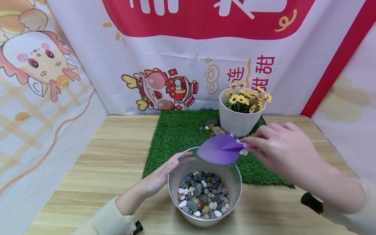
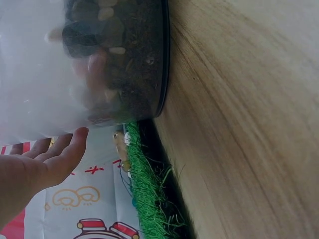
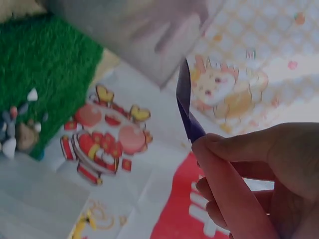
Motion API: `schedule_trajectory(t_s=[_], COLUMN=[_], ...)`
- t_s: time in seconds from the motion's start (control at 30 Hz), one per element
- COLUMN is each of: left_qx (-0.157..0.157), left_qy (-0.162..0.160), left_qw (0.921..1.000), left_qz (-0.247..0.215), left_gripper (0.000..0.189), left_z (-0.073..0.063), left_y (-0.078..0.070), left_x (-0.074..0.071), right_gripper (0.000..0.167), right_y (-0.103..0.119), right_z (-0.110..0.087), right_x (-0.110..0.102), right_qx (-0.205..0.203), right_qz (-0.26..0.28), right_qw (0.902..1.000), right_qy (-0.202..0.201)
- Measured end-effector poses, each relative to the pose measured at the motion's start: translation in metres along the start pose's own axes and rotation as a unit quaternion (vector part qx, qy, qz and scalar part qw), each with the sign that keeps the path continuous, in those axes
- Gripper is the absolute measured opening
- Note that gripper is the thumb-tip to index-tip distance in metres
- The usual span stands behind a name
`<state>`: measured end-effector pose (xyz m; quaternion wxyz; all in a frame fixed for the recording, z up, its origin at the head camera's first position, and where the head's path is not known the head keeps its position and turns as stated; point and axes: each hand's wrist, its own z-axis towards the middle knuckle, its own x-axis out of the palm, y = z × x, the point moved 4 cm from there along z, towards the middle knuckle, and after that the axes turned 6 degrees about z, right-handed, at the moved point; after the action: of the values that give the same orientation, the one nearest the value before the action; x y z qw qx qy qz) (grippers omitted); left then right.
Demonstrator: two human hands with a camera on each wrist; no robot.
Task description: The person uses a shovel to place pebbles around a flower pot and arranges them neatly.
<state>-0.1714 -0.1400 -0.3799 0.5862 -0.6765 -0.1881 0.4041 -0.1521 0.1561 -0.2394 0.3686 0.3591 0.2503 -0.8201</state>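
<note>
A translucent bucket stands on the table, holding many grey, white and brown pebbles; dark soil shows under the stones in the left wrist view. My left hand lies against the outside of its wall, fingers extended and visible through the plastic near the rim. With my right hand I grip a small trowel by its pink handle. Its purple blade hangs over the far rim of the bucket, with no stones visible on it.
Behind the bucket lies a green turf mat. A white flowerpot with yellow flowers stands on it, loose stones around its base. Printed cloth hangs behind the wooden table.
</note>
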Motion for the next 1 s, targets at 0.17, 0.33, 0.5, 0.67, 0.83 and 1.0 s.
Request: schedule_trajectory(t_s=[0.17,0.33,0.5,0.67,0.83,1.0], left_qx=[-0.010,-0.009,-0.008,-0.005,0.001,-0.004], left_qy=[-0.002,-0.007,-0.004,-0.004,0.001,-0.002], left_qw=[1.0000,0.9999,1.0000,1.0000,0.9999,0.9999], left_qz=[0.002,0.008,0.003,-0.001,-0.012,-0.014], left_gripper=[0.060,0.061,0.061,0.058,0.059,0.059], left_z=[0.000,0.000,0.000,0.000,0.001,0.000], left_y=[0.001,0.001,0.001,0.001,0.001,0.000], left_x=[0.000,0.000,-0.001,-0.001,-0.001,0.000], right_gripper=[0.028,0.037,0.026,0.010,0.014,0.020], right_y=[0.028,0.046,0.053,0.064,0.077,0.084], right_z=[0.008,0.017,0.019,0.020,0.024,0.029], right_x=[0.016,0.030,0.040,0.051,0.063,0.069], right_qx=[-0.051,-0.090,-0.095,-0.097,-0.112,-0.130], right_qz=[-0.041,-0.103,-0.122,-0.172,-0.229,-0.259], right_qw=[0.9978,0.9906,0.9875,0.9773,0.9574,0.9364], right_qy=[-0.005,-0.004,0.030,0.078,0.135,0.198])
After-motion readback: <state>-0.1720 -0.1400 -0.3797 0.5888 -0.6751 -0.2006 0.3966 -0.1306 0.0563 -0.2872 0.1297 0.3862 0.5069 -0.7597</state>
